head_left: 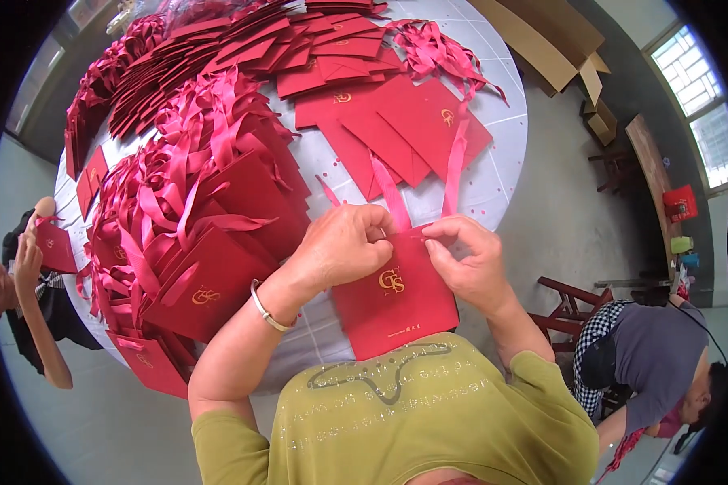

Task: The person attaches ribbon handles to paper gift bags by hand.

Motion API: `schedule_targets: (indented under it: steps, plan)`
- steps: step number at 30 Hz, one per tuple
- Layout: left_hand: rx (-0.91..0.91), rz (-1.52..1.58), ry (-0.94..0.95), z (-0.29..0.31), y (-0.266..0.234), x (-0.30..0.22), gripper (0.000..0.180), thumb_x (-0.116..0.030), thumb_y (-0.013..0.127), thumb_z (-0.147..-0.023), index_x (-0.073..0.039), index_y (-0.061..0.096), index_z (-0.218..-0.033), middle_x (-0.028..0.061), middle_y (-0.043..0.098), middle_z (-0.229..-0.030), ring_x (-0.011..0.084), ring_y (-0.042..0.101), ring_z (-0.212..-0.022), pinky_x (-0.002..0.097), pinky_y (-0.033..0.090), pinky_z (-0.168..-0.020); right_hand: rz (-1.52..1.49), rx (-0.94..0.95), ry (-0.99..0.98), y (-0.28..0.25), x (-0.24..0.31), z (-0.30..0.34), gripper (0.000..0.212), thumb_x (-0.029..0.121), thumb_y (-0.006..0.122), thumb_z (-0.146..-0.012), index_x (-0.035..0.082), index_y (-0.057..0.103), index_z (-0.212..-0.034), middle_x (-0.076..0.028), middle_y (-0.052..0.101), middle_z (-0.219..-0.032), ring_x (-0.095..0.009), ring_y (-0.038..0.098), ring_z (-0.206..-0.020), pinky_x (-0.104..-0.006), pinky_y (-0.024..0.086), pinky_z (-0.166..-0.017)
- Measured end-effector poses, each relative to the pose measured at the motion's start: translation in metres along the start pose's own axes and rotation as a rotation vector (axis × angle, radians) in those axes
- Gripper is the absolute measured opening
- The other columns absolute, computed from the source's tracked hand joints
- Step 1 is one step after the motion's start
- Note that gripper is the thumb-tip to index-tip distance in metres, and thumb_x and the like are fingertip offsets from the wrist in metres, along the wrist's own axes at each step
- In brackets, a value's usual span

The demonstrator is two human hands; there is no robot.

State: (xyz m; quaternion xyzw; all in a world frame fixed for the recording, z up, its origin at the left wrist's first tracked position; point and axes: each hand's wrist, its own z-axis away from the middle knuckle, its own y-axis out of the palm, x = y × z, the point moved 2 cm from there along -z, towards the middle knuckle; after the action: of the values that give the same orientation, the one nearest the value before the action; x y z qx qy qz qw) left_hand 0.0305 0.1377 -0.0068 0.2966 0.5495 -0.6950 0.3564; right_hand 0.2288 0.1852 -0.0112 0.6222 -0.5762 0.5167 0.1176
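A red paper gift bag [396, 303] with a gold emblem lies flat at the table's near edge, against my body. My left hand [344, 242] is closed over its top left corner, fingers curled beside a pink ribbon [392, 194]. At the top right corner, my right hand [471, 257] pinches the bag's edge between thumb and finger, near a second ribbon [455, 166]. Both ribbons run up and away from the bag's top edge. What the left fingertips hold is partly hidden by the hand.
Left of my hands is a large heap of red bags with ribbons [210, 190]. Flat red bags [380, 133] and a bundle of loose ribbons [437, 52] lie farther back on the white-covered round table [505, 97]. One person [28, 267] sits left, another [655, 356] right.
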Motion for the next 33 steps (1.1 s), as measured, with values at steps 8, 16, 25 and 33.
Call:
schedule_targets:
  steps: [8,16,25,33]
  plan:
    - [-0.005,0.183,0.054,-0.003,0.007,0.005,0.012,-0.008,0.069,-0.090,0.002,0.069,-0.096,-0.0029,0.064,-0.071,0.0019,0.053,-0.067,0.0220,0.045,-0.060,-0.028,-0.019,0.077,-0.006,-0.003,0.005,0.014,-0.003,0.074,-0.077,0.001,0.068,-0.088,-0.009,0.069,-0.079,-0.018,0.065,-0.066,-0.0286,0.050,-0.059]
    - [0.060,0.213,0.056,-0.004,0.008,0.006,0.008,-0.003,0.065,-0.093,0.002,0.067,-0.098,-0.0051,0.061,-0.075,0.0022,0.052,-0.072,0.0227,0.046,-0.064,0.231,-0.022,-0.241,-0.001,0.007,0.004,0.019,-0.001,0.077,-0.069,0.007,0.066,-0.081,-0.006,0.064,-0.073,-0.025,0.063,-0.063,-0.0349,0.049,-0.058]
    - [0.038,0.241,0.055,-0.001,0.010,0.004,0.011,-0.001,0.062,-0.093,0.003,0.068,-0.102,-0.0027,0.064,-0.079,0.0026,0.054,-0.074,0.0228,0.048,-0.066,0.343,0.011,-0.288,0.006,0.009,0.001,0.018,-0.002,0.075,-0.069,0.005,0.063,-0.080,-0.009,0.064,-0.073,-0.027,0.062,-0.061,-0.0365,0.049,-0.056]
    - [0.065,0.227,0.066,-0.002,0.009,0.003,0.010,0.000,0.062,-0.092,0.003,0.068,-0.100,-0.0019,0.065,-0.077,0.0029,0.054,-0.073,0.0239,0.049,-0.066,0.474,0.111,-0.269,0.011,0.019,-0.001,0.013,0.003,0.072,-0.074,0.005,0.061,-0.080,-0.009,0.060,-0.072,-0.028,0.061,-0.064,-0.0377,0.050,-0.059]
